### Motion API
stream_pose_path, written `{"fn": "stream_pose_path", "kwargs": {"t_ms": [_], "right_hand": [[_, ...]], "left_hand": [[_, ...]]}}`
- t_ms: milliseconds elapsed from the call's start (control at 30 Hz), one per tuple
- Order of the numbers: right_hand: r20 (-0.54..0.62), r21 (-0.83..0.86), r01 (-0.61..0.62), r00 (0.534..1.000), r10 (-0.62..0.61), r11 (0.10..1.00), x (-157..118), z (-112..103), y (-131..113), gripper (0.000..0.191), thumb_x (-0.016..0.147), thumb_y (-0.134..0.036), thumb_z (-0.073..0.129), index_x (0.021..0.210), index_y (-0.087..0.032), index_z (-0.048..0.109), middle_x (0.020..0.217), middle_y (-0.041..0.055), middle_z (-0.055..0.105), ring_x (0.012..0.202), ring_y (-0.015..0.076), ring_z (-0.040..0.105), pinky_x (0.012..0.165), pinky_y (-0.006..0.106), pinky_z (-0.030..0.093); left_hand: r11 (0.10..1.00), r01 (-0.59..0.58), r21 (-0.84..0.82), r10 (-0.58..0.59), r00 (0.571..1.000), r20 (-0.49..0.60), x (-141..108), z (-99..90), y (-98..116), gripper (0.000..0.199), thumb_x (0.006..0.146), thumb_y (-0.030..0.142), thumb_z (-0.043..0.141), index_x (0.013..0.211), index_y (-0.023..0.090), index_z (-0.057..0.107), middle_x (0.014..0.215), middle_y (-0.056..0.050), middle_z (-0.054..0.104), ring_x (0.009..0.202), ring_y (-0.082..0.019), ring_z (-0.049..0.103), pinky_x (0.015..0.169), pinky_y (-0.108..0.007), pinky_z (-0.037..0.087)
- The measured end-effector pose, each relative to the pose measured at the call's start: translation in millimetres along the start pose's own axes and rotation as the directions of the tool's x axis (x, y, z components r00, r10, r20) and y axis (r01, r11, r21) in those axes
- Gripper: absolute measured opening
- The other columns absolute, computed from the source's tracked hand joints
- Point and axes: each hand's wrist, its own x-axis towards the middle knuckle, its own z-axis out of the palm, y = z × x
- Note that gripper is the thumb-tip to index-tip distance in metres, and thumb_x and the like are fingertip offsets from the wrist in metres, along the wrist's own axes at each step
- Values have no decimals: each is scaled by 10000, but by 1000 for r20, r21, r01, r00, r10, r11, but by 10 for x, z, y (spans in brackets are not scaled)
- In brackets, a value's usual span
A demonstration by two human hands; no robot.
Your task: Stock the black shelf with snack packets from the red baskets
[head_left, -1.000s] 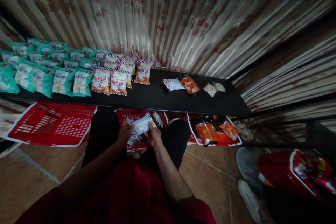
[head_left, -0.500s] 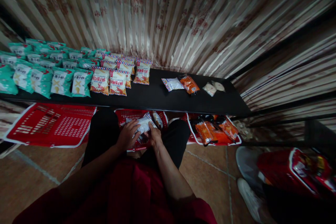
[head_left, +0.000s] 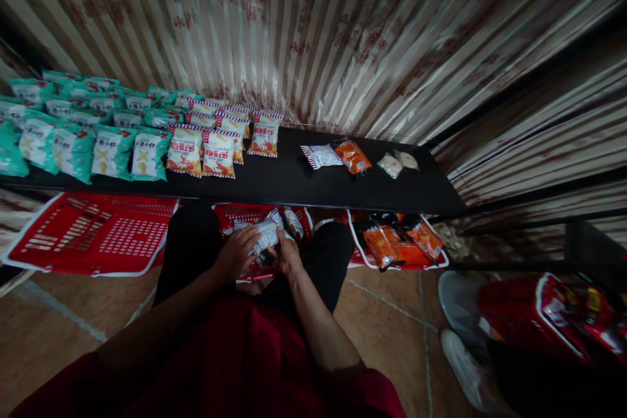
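"What stands at the shelf's (head_left: 274, 184) left end?"
"Green packets (head_left: 149, 153) in rows, then striped-edge packets (head_left: 183, 150) upright near the front edge. Below that edge, leftmost, is a red basket (head_left: 132, 235)."
"And the hands?"
"Under the front edge's middle, above the middle basket (head_left: 235, 211). The left hand (head_left: 238, 253) curls its fingers over the left part of a white packet (head_left: 266, 237); its thumb I cannot make out. The right hand (head_left: 289, 251) pinches the right end, thumb on top."
"Farther right?"
"On the shelf, a lying striped packet (head_left: 323, 156) beside an orange packet (head_left: 353, 157), then pale packets (head_left: 390, 165) near the right end."
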Motion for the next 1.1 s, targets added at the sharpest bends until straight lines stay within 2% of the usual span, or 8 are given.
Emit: {"fn": "stream_pose_path", "kwargs": {"t_ms": [300,500,567,667,733,800,967,1100], "right_hand": [[16,-13,-54,998,54,998,-14,38,31,276,739,-445,643,715,-176,584,590,-3,607,514,114,576,505,230,524],[-100,-253,151,978,-181,956,66,-2,141,426,722,-479,606,1013,-169,580,804,54,682,710,181,654,599,266,522],[-81,-430,294,929,-361,854,81,-49,149,498,719,-468,601,1106,-158,558,913,84,683,828,206,651,711,297,517],[122,-593,568,764,-634,570,43,-101,98,449,771,-427,540,1124,-154,583,1098,118,640,1040,230,576,925,358,427],[272,-589,693,655,-705,416,-19,-108,31,380,823,-383,476,1097,-160,616,1127,112,630,1091,222,543,983,366,377],[384,-537,758,611,-692,371,-94,-98,-44,342,859,-351,427,1065,-182,643,1085,90,651,1056,202,563,969,343,390],[500,-421,746,666,-554,517,-240,-62,-172,241,828,-325,532,1009,-267,679,1040,22,677,1005,178,599,948,293,405],[502,-414,668,735,-457,619,-291,-47,-196,337,694,-327,691,1028,-283,673,1095,16,661,1054,208,574,987,323,378]], "left_hand": [[997,-35,62,38,998,-51,5,-36,-98,409,826,142,514,1233,185,507,1292,-117,525,1250,-251,425,983,-446,409],[1000,-1,27,3,997,-77,100,-56,-124,357,844,145,485,1193,171,552,1198,-106,597,1180,-225,494,972,-417,427],[1000,22,20,-21,998,-55,147,-93,-113,341,845,149,483,1175,157,568,1164,-107,617,1147,-224,518,963,-406,435],[999,38,-1,-38,999,-13,209,-171,-92,317,860,154,455,1147,140,588,1125,-102,638,1088,-211,550,951,-386,441],[999,39,-20,-39,999,3,243,-224,-81,310,873,165,431,1134,139,597,1106,-99,646,1051,-202,565,936,-372,447],[998,44,-35,-44,999,-1,275,-267,-75,309,889,194,412,1130,148,601,1088,-94,652,1024,-197,574,921,-361,452],[995,49,-83,-51,998,-27,349,-326,-110,316,914,276,386,1105,187,621,1068,-72,661,1007,-193,582,919,-347,442],[990,47,-130,-50,998,-22,399,-354,-185,316,908,315,390,1056,201,645,1013,-72,674,948,-193,598,880,-337,456]]}}
